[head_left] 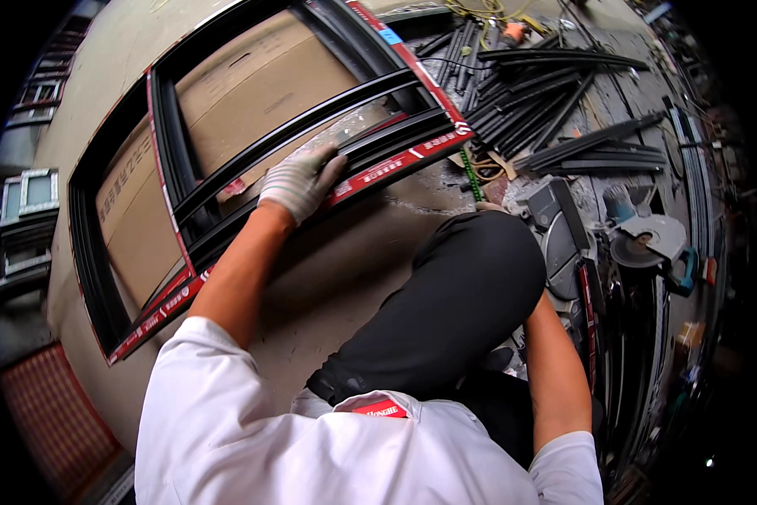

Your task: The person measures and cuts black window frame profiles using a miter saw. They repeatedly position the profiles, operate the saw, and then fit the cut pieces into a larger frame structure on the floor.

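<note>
Frame [227,168], black metal with red-taped edges, lies flat on the concrete floor [353,252], with cardboard [252,76] showing through its openings. The left hand [301,178], in a grey knit glove, rests palm down on the frame's lower rails, fingers spread and curled lightly over a black bar; it presses on the bar rather than closing round it. The left arm comes bare from a white sleeve at the lower edge. The person's knee [471,278], in black trousers, is bent between the two arms, just beside the frame's near corner. The right forearm runs down past the knee on the right; the right hand is hidden behind the leg, so whether it holds anything cannot be told. Just right of the knee sits a chop saw [564,236], and beside that a grinder [656,240] with a pale disc. Farther off, near the frame's far corner, a heap of black bars [547,93] lies spread on the floor, with a yellow cord [479,13] tangled beyond it.
</note>
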A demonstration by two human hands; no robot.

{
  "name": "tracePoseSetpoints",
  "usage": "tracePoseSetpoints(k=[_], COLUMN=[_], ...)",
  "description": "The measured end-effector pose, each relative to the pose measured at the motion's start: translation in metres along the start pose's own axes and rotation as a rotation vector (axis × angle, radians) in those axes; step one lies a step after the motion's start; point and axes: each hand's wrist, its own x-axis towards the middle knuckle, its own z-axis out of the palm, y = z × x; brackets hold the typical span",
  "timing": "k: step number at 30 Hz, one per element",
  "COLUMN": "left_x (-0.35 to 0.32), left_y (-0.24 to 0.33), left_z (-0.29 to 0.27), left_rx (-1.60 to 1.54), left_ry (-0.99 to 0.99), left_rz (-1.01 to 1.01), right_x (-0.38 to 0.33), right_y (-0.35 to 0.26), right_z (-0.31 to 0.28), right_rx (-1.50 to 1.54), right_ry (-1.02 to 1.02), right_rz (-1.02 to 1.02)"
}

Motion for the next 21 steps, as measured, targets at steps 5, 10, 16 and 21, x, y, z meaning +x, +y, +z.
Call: tracePoseSetpoints(k=[5,10,16,21], left_x=[-0.002,-0.003,0.001,0.005], left_y=[0.001,0.006,0.009,0.016], left_z=[0.005,0.002,0.001,-0.005], left_rx=[0.111,0.16,0.223,0.231], left_ry=[0.029,-0.032,-0.046,-0.113], left_rz=[0.011,-0.057,-0.108,-0.15], right_x=[0.004,0.005,0.001,-0.004], right_y=[0.0,-0.008,-0.028,-0.059], right_z=[0.003,0.005,0.019,0.0], right_rx=[-0.001,-0.02,0.017,-0.058], right_ry=[-0.029,-0.05,0.113,0.207], right_rz=[0.005,0.011,0.025,0.004])
